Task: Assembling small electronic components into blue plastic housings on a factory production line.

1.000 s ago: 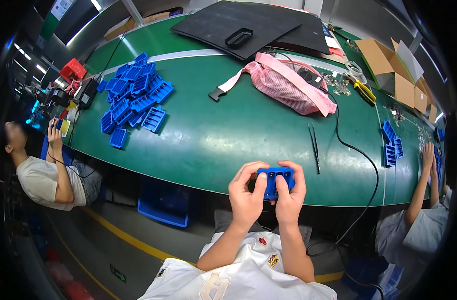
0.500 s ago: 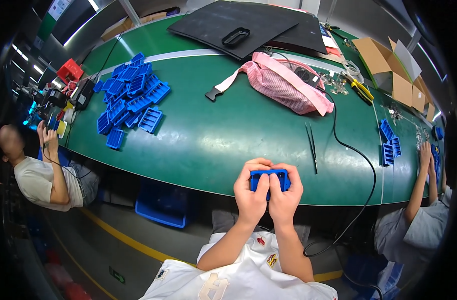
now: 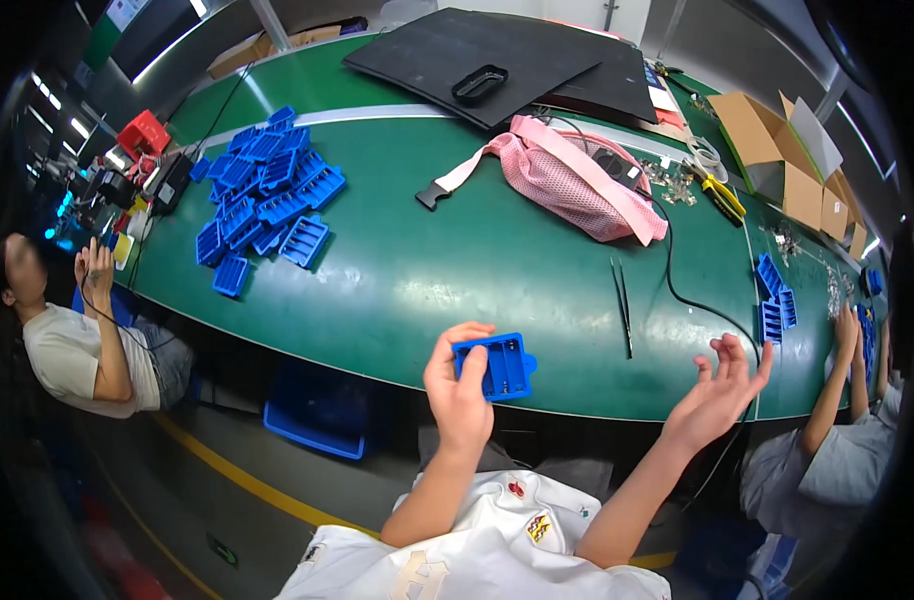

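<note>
Close to the table's front edge, a blue plastic battery holder (image 3: 507, 368) with slots and small metal pieces inside is gripped in my left hand (image 3: 459, 392). My left thumb lies over its left side. To the right, my right hand (image 3: 712, 395) is raised with spread fingers and holds nothing. Past its fingertips lie several blue holders (image 3: 772, 305) in a small group. Metal tweezers (image 3: 622, 308) rest on the green table (image 3: 417, 300) between my hands. A large heap of similar blue holders (image 3: 262, 195) is piled at the left.
A pink mesh bag (image 3: 577, 185) lies farther back, with a black cable running from it. Behind it are black sheets (image 3: 427, 55). Yellow-handled pliers (image 3: 722, 198), small metal parts (image 3: 672, 182) and cardboard boxes (image 3: 777, 150) stand at the right. Co-workers sit at both sides.
My right hand has let go of the blue battery holder and moved right, its fingers opening. My left hand keeps the holder, shifted slightly left and turned so its slots show.
</note>
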Tool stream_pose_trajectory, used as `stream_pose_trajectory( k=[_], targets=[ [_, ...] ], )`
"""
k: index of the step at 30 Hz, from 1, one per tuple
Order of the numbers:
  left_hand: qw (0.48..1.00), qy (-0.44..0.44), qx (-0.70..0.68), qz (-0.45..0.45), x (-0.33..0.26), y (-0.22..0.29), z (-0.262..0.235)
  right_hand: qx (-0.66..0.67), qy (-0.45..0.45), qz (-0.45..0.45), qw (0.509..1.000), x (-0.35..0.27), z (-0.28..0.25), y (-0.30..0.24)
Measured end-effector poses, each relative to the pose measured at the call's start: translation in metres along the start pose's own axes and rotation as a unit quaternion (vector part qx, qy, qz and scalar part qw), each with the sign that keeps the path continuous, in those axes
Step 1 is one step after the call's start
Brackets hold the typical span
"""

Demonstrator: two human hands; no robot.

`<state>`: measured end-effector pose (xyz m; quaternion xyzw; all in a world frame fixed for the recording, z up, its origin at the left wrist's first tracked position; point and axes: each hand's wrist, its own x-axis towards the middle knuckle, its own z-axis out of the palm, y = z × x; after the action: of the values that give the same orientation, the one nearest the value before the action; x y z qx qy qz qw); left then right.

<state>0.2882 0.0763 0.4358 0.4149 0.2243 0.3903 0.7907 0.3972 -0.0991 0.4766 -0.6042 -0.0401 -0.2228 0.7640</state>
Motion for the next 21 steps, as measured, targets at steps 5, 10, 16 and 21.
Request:
stream_pose_trajectory(
  k=[5, 10, 16, 21],
  targets=[
    [0.999, -0.043, 0.019, -0.013, 0.005, -0.001, 0.01, 0.004, -0.361, 0.246, 0.899, -0.058, 0.043, 0.013],
    [0.998, -0.043, 0.039, -0.038, -0.007, 0.0, 0.013, 0.104, -0.397, 0.334, 0.849, -0.08, 0.061, 0.014],
    [0.984, -0.07, 0.148, 0.066, -0.009, -0.008, 0.018, 0.013, -0.281, 0.194, 0.94, -0.089, 0.064, 0.021],
    [0.975, -0.068, 0.185, 0.103, -0.009, -0.008, 0.018, 0.011, -0.263, 0.218, 0.94, -0.091, 0.066, 0.022]
  ],
)
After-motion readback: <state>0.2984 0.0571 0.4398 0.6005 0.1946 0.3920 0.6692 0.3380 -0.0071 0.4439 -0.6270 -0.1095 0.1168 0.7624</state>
